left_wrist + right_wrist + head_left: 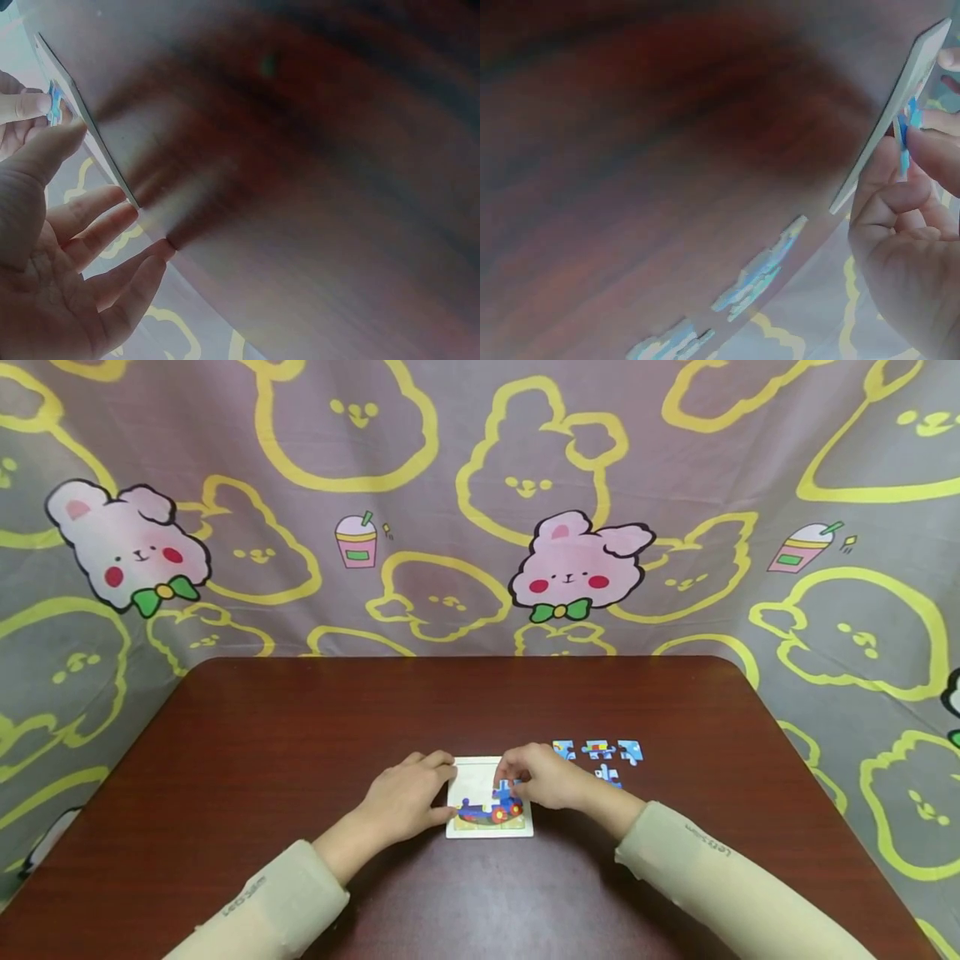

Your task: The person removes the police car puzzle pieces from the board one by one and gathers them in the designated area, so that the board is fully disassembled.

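A small white puzzle board (471, 779) lies in front of me on the table. Fitted pieces (480, 815) along its lower part form a blue train with red and yellow wheels. My left hand (408, 795) steadies the board's left side, thumb and fingertips at its edge, fingers stretched out. Over the board's right half, my right hand (551, 777) pinches a blue puzzle piece (904, 142) between thumb and fingers. That piece stands tilted close over the board in the right wrist view, partly hidden by the fingers.
Several loose puzzle pieces (597, 749) lie to the right of the board, beyond my right hand. The dark red-brown table (300, 710) ends at a curtain (450, 510) with yellow outlines and pink rabbits.
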`<state>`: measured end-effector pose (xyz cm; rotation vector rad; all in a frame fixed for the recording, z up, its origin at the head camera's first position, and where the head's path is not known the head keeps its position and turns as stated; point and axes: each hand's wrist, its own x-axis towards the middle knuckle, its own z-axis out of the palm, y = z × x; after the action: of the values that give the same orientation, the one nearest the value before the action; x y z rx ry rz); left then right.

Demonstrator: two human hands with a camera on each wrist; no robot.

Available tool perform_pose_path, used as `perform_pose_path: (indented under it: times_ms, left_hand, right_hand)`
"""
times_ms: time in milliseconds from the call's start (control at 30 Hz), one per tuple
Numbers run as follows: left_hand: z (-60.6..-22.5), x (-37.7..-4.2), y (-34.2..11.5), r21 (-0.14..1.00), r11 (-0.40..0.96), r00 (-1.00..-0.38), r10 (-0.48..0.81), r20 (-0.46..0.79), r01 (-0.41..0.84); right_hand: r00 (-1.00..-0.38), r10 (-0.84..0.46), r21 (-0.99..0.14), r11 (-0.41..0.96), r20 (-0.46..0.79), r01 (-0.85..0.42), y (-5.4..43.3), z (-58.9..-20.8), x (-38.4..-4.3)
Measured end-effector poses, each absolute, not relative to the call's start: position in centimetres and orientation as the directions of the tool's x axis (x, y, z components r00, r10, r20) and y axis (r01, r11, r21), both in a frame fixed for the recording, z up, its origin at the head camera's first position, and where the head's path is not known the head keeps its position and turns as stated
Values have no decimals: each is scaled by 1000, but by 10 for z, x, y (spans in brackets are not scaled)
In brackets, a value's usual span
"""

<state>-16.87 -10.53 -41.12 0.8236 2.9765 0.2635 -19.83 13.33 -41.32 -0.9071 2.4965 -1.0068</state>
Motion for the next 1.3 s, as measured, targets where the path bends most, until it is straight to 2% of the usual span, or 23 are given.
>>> perform_pose_path:
  times_ms: [300,600,733,1000,1300]
  left_hand:
    - [-411,-168,-105,175,844,-857,515,-2,507]
    - [-409,-168,-106,184,849,-863,505,-7,495]
    - [-410,-168,-106,182,845,-860,511,-1,502]
    - [-409,-168,-106,176,841,-855,519,7,512]
    - [-410,-168,-106,179,840,-855,518,13,511]
  right_hand:
    - [-781,-623,-647,613,-44,-453,127,-411,-196]
    - [-772,-625,-714,592,-114,-374,125,-413,-199]
    - [-766,-629,-710,600,-134,-368,127,-411,-199]
    - [-786,-612,-596,665,-88,-450,126,-414,-196]
    - [-732,-680,-496,648,-36,-578,131,-415,-196]
